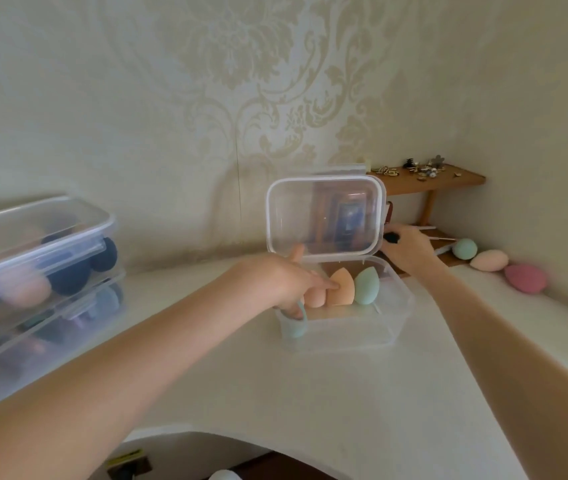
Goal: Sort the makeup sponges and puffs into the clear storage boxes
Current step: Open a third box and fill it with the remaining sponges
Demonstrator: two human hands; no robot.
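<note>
**Left fingertip on orange sponge inside open box; three loose sponges sit beyond the right hand**

- Left hand (280,282): index finger extended, tip pressing the flat face of the orange sponge (341,288), which stands upright in the open clear box (393,327). Lower fingers curl down toward a teal sponge (294,323) at the box's near-left corner; can't tell whether they actually grip it.
- Just right of that fingertip: the orange sponge, then a mint teardrop sponge (366,285), also upright, long axis vertical, touching or nearly touching. A peach sponge (315,297) sits just left of the fingertip, partly hidden by the hand.
- Right hand (408,245): holds the raised lid (324,216) by its right edge, thumb curled on the rim. Lid stands nearly vertical behind the row.
- Still to sort: mint sponge (465,248), peach sponge (489,260) and pink sponge (525,278) lie on the white counter (310,382), beyond and right of the right hand's fingers, well apart from the left. Right hand is clearly nearer, but it's busy with the lid.
- Judgement: free room in the box is to the right of the mint teardrop and in front of the row.
- In the way: the lid itself, the wooden shelf (448,178) leg and thin sticks near the loose sponges.
- Far left of the left hand: two stacked boxes (33,258), lidded, already filled.
</note>
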